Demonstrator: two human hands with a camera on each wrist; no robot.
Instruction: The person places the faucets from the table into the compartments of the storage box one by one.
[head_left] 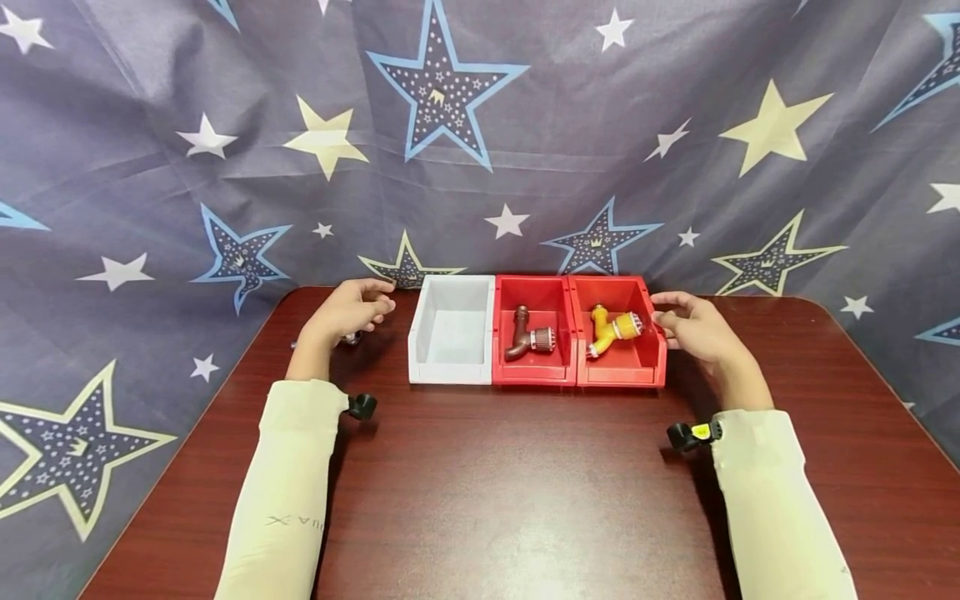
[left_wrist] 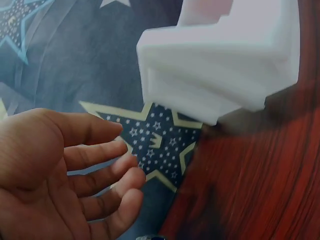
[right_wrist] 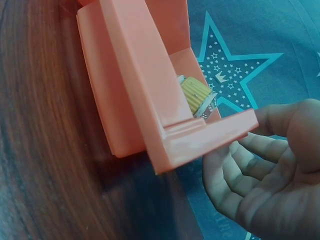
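Observation:
My right hand (head_left: 697,331) is at the outer right wall of the orange-red bin (head_left: 621,372), its fingertips right at the rim in the right wrist view. A yellow plastic piece shaped like a tap (head_left: 615,327), with a ribbed knob, lies inside that bin. Beside it, the middle red bin (head_left: 534,374) contains a similar brown piece (head_left: 521,335). On the left of the row stands a white bin (head_left: 452,372) with nothing in it. My left hand (head_left: 351,310) hovers left of the white bin, fingers relaxed and apart from its wall, holding nothing.
A small shiny object (head_left: 351,337) sits on the brown table (head_left: 480,500) behind my left wrist, mostly hidden. Behind the bins hangs a grey star-patterned cloth (head_left: 525,183), reaching the table's back edge.

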